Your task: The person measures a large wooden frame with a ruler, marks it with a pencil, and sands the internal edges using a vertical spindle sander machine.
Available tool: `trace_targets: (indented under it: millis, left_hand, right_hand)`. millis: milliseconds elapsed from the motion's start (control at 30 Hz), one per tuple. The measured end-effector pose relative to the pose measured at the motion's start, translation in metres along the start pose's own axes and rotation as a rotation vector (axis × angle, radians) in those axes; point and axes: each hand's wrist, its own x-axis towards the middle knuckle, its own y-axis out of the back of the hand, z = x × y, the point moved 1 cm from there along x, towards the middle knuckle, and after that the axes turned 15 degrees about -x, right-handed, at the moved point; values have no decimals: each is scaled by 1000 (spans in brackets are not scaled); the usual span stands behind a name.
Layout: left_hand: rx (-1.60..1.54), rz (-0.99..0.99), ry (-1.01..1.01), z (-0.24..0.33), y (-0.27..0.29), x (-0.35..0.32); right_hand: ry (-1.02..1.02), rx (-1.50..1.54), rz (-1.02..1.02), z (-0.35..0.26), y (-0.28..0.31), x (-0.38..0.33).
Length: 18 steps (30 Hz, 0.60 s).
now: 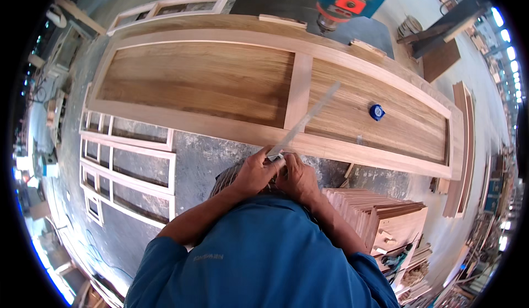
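Note:
In front of my body, both hands meet at the lower end of a long flat metal rule point(308, 115). Its blade slants up and to the right over the near edge and crosspiece of a wooden panel door point(298, 82). My left hand point(254, 171) is closed round the lower end, where a small pale metal piece shows between the hands. Close beside it, my right hand point(298, 179) has its fingers curled at the same end; exactly what they grip is partly hidden. A blue tape measure point(377, 112) lies on the door's right recessed panel.
Overhead at the far side hangs a red and blue machine head point(341, 7). Pale wooden frames point(129, 167) lie at left, another frame point(171, 9) behind the door. Stacked boards point(358, 214) and a power drill point(397, 259) are at near right. Long planks point(462, 148) stand farther right.

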Motion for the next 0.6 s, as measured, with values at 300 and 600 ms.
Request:
trace_targets:
  millis: [300,600]
  left_hand:
    - [-993,134,259,-52,16,8]
    - [687,94,-218,-22,7,-9]
  right_hand:
    - [144,-30,131,26,11,-14]
    - [271,-184,167,58,14,4]
